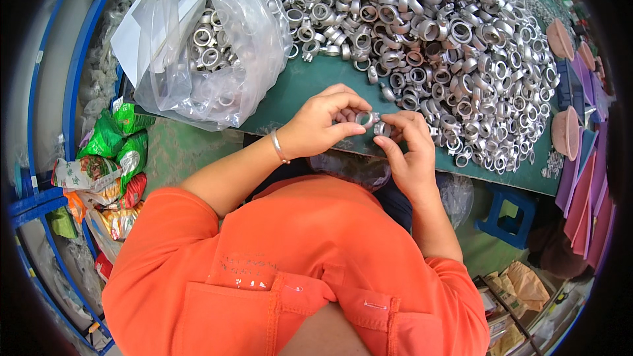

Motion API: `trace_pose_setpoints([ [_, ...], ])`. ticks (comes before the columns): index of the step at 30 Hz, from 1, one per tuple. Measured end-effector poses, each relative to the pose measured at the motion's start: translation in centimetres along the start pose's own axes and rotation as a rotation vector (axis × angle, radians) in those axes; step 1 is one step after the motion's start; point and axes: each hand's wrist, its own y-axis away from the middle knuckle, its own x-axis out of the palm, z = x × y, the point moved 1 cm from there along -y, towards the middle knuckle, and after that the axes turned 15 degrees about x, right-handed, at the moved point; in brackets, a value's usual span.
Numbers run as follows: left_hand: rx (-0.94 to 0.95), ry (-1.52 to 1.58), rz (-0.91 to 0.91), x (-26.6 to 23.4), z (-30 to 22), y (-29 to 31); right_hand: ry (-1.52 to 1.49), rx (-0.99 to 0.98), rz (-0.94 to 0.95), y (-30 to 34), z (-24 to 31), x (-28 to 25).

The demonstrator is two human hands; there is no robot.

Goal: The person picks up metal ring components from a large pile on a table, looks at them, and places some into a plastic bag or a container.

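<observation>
My left hand (323, 122) pinches a silver metal ring (363, 118) between thumb and fingers at the table's near edge. Just to its right, my right hand (410, 146) is closed on a second metal ring (382, 129), which has a small lug. The two rings are held close together; whether they touch I cannot tell. Beyond my hands a large heap of similar rings (461, 33) spreads over the green table (339, 79). A clear plastic bag (191, 95) with several rings inside stands to the left of the heap.
Blue shelving (78, 59) and colourful packages (109, 165) are at my left. A blue stool (508, 219) stands under the table's right side. Pink bowls (565, 133) and purple and pink bins (587, 191) line the right edge. Cardboard (524, 283) lies at lower right.
</observation>
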Motion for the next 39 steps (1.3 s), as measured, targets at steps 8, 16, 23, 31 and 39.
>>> trace_pose_setpoints([
  [8, -0.247, 1.013, -0.202, 0.0, 0.3, 1.8, -1.132, 0.217, 0.340, -0.7, -2.1, 0.8],
  [16, -0.251, 1.061, -0.206, -0.2, -1.0, 1.6, -1.035, 0.248, 0.350, -0.5, -0.7, 0.4],
  [23, -0.224, 0.251, 0.352, -1.1, -3.1, 1.7, -0.182, 0.034, 0.531, 1.0, 0.9, -0.8],
  [31, 0.316, -0.511, 0.006, 0.4, -2.4, -2.0, 0.387, -0.292, -0.183, -1.3, 0.6, 0.4],
  [39, 0.196, -0.563, 0.156, -0.7, -0.5, -2.0, 0.389, -0.191, -0.159, -2.4, -0.7, 1.4],
])
